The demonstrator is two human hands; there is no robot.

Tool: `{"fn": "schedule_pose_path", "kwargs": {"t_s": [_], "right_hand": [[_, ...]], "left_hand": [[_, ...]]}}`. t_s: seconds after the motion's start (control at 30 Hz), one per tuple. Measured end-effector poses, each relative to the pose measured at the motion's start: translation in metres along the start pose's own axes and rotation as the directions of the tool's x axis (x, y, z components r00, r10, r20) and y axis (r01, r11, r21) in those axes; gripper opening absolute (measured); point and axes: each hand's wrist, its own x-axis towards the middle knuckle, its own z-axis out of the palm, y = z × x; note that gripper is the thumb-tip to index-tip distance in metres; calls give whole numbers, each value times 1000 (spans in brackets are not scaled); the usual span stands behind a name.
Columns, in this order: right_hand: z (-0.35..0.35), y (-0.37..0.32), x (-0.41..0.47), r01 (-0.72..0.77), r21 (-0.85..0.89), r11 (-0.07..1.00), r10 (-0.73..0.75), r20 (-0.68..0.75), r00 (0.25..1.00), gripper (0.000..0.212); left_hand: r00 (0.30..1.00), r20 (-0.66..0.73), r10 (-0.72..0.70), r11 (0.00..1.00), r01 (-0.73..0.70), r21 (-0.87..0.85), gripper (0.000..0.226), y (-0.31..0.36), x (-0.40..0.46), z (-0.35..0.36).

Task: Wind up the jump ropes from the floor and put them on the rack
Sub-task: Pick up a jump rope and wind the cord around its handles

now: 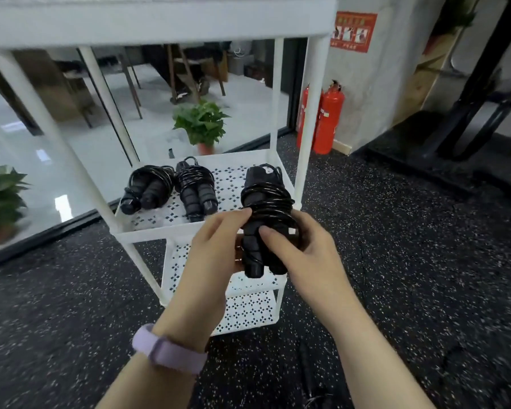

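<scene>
A wound black jump rope [263,208], its cord coiled round the two handles, is held between both hands at the front right of the white rack's middle shelf [233,178]. My left hand [216,252] grips the bundle from the left. My right hand [301,249] grips it from the right, thumb on a handle. Two other wound ropes lie on that shelf, one at the left [148,190] and one beside it [195,188]. Part of a black rope [313,376] lies on the floor between my forearms.
The rack has a top shelf [160,22] above and lower shelves [248,308] below. Behind it is a glass wall with potted plants [202,125]. Two red fire extinguishers [325,119] stand at the right. Black gym equipment [469,113] occupies the far right. The floor is speckled black rubber.
</scene>
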Motion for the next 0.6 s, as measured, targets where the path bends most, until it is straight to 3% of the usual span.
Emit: {"fn": "schedule_pose_path", "kwargs": {"t_s": [0.17, 0.43, 0.6], "right_hand": [[24, -33, 44, 13, -79, 997, -15, -30, 999, 29], [49, -50, 111, -161, 5, 987, 161, 11, 987, 4], [56, -48, 130, -221, -148, 964, 229, 40, 973, 19]], "left_hand": [[1000, -13, 24, 967, -20, 253, 20, 51, 37, -10], [994, 72, 77, 842, -103, 529, 29, 90, 96, -18], [982, 121, 146, 672, -188, 717, 40, 87, 118, -24]]}}
